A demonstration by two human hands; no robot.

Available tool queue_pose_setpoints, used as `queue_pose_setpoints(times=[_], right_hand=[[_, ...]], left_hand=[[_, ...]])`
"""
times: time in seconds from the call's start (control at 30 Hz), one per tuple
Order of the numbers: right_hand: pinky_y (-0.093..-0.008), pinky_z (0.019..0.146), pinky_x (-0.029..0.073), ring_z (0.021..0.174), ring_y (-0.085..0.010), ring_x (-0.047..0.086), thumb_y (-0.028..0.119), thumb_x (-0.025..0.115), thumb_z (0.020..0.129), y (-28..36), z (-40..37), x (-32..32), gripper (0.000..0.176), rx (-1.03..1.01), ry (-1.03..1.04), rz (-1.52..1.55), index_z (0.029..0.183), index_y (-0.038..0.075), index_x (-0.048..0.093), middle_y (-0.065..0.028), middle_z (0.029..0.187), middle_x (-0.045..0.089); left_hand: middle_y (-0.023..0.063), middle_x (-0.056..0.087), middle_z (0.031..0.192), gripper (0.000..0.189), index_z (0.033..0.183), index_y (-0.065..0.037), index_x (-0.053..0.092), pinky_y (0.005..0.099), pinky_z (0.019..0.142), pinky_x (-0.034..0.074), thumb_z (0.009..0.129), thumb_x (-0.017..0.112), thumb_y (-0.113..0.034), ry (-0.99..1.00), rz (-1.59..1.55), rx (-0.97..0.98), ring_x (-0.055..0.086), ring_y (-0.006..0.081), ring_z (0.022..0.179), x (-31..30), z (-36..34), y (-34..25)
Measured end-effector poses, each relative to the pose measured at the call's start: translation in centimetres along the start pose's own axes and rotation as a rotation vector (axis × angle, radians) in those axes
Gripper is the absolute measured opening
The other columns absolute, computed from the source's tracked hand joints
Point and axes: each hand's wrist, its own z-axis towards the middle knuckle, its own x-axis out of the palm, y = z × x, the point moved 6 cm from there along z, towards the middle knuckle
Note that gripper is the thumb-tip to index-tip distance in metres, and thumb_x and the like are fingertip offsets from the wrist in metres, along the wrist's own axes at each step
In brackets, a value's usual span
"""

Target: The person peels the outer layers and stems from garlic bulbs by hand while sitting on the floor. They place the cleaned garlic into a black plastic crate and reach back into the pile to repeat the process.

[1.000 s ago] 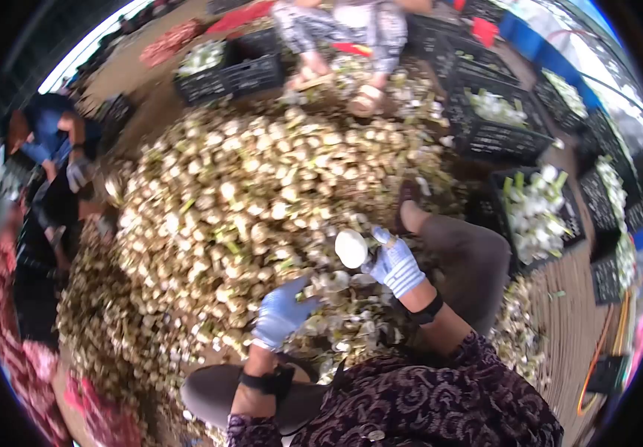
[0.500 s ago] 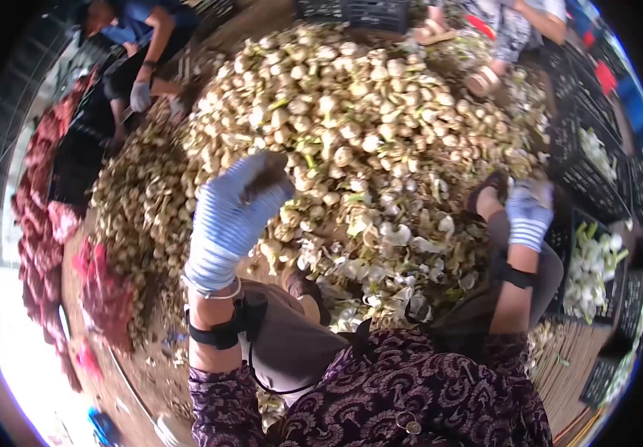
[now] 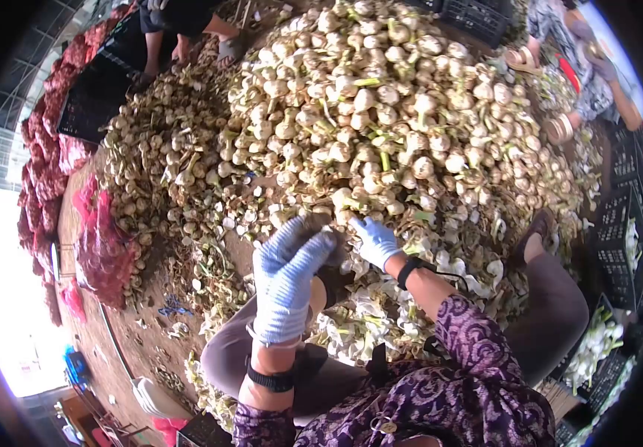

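Note:
A big heap of garlic bulbs (image 3: pixel 411 112) with stems lies before me. My left hand (image 3: pixel 288 276), in a striped, dirt-stained glove, is raised at the near edge of the heap with its fingers bent; what it holds, if anything, is too dark to make out. Just right of it, my right hand (image 3: pixel 375 242), gloved too, reaches to the bulbs at the heap's near edge, its fingertips beside a bulb. Loose white peelings (image 3: pixel 366 313) lie below both hands, between my knees.
Black crates (image 3: pixel 616 249) stand at the right, one with white garlic (image 3: pixel 596 350). Red net sacks (image 3: pixel 102 249) lie at the left. A co-worker's legs (image 3: pixel 180 37) are at the top left; another gloved person (image 3: pixel 586 67) sits at the top right.
My right hand has moved left from the far right knee to the heap's near edge. My left hand has moved right and lower. The view has shifted.

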Motion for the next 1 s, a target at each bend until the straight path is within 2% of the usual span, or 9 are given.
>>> queue_pose_setpoints(times=[0.17, 0.23, 0.3, 0.43, 0.57, 0.63, 0.7, 0.87, 1.0], right_hand=[[-0.0402, 0.078, 0.046, 0.088, -0.0353, 0.058, 0.021, 0.054, 0.082, -1.1, 3.6, -0.4, 0.022, -0.016, -0.04, 0.167, 0.101, 0.012, 0.06, -0.0169, 0.1, 0.061], [-0.0339, 0.066, 0.05, 0.07, -0.025, 0.063, 0.018, 0.063, 0.078, -5.0, 3.2, 0.7, 0.023, -0.015, -0.464, 0.691, 0.093, 0.001, 0.063, -0.0118, 0.085, 0.066], [-0.0264, 0.062, 0.05, 0.066, -0.0137, 0.059, 0.012, 0.064, 0.077, -2.4, -1.0, -4.7, 0.022, 0.233, -0.056, 1.261, 0.094, -0.001, 0.063, -0.0056, 0.079, 0.064], [-0.0226, 0.071, 0.047, 0.076, -0.0112, 0.058, 0.005, 0.061, 0.076, 1.5, -8.1, -12.8, 0.019, -0.147, -0.123, 1.165, 0.095, 0.001, 0.064, -0.0037, 0.085, 0.064], [-0.0294, 0.056, 0.056, 0.062, -0.0176, 0.063, 0.016, 0.062, 0.078, 1.1, -10.8, -12.2, 0.036, -0.177, -0.095, 1.601, 0.108, -0.003, 0.055, -0.0104, 0.097, 0.062], [-0.0262, 0.044, 0.049, 0.047, -0.0172, 0.058, 0.043, 0.056, 0.083, 2.0, -12.1, -12.6, 0.052, -0.154, -0.128, 1.822, 0.111, -0.002, 0.053, -0.0089, 0.069, 0.062], [-0.0252, 0.053, 0.048, 0.058, -0.0161, 0.056, 0.039, 0.068, 0.076, 1.6, -12.5, -10.9, 0.046, 0.106, -0.084, 1.99, 0.099, 0.002, 0.057, -0.0051, 0.072, 0.058], [-0.0238, 0.056, 0.047, 0.066, -0.0136, 0.056, 0.033, 0.064, 0.081, 2.9, -14.0, -11.5, 0.039, 0.097, -0.2, 1.774, 0.103, 0.002, 0.056, -0.0023, 0.079, 0.059], [-0.0213, 0.036, 0.041, 0.041, -0.0117, 0.052, 0.019, 0.054, 0.085, 3.3, -14.6, -12.6, 0.023, 0.212, -0.267, 1.591, 0.099, 0.001, 0.058, -0.0019, 0.06, 0.058]], left_hand=[[0.0102, 0.063, 0.081, 0.021, 0.1, 0.006, 0.058, 0.0252, 0.068, 0.048, 0.08, 0.058, -0.001, -0.027, -0.002, 0.013, 0.059, 0.0146, 0.072, -2.2, 0.3, 0.2], [0.0116, 0.062, 0.077, 0.019, 0.098, 0.005, 0.059, 0.0253, 0.067, 0.047, 0.08, 0.058, -0.001, -0.031, -0.03, 0.013, 0.059, 0.0167, 0.07, -2.3, 0.4, 1.1], [0.0099, 0.061, 0.083, 0.026, 0.103, 0.004, 0.058, 0.0233, 0.07, 0.045, 0.077, 0.058, 0.002, -0.086, 0.174, -0.037, 0.057, 0.0139, 0.076, -2.8, 0.8, 3.3], [0.0124, 0.046, 0.123, 0.062, 0.131, 0.001, 0.035, 0.025, 0.073, 0.049, 0.075, 0.061, 0.003, 0.241, 0.092, -0.164, 0.053, 0.0167, 0.097, -1.0, 1.1, 8.6], [0.0088, 0.056, 0.105, 0.062, 0.128, 0.0, 0.037, 0.0267, 0.076, 0.05, 0.073, 0.063, 0.006, 0.375, 0.099, -0.2, 0.058, 0.0135, 0.088, 1.4, 0.1, 8.3], [0.0079, 0.057, 0.103, 0.062, 0.125, 0.002, 0.04, 0.0272, 0.077, 0.05, 0.07, 0.067, 0.006, 0.395, 0.25, 0.029, 0.058, 0.014, 0.087, 2.3, 0.1, 8.1], [0.0084, 0.054, 0.103, 0.056, 0.113, 0.002, 0.047, 0.0287, 0.077, 0.048, 0.065, 0.074, 0.0, 0.338, 0.64, 0.335, 0.056, 0.016, 0.092, 3.3, -0.7, 6.5], [0.017, 0.05, 0.099, 0.052, 0.104, -0.007, 0.054, 0.037, 0.066, 0.049, 0.056, 0.073, -0.005, 0.388, 1.079, 0.883, 0.056, 0.0326, 0.081, 5.8, -3.3, 5.0], [0.0193, 0.05, 0.1, 0.046, 0.1, -0.011, 0.055, 0.0385, 0.065, 0.049, 0.057, 0.069, -0.006, 0.396, 1.293, 1.138, 0.056, 0.0343, 0.081, 5.9, -3.7, 6.2]])
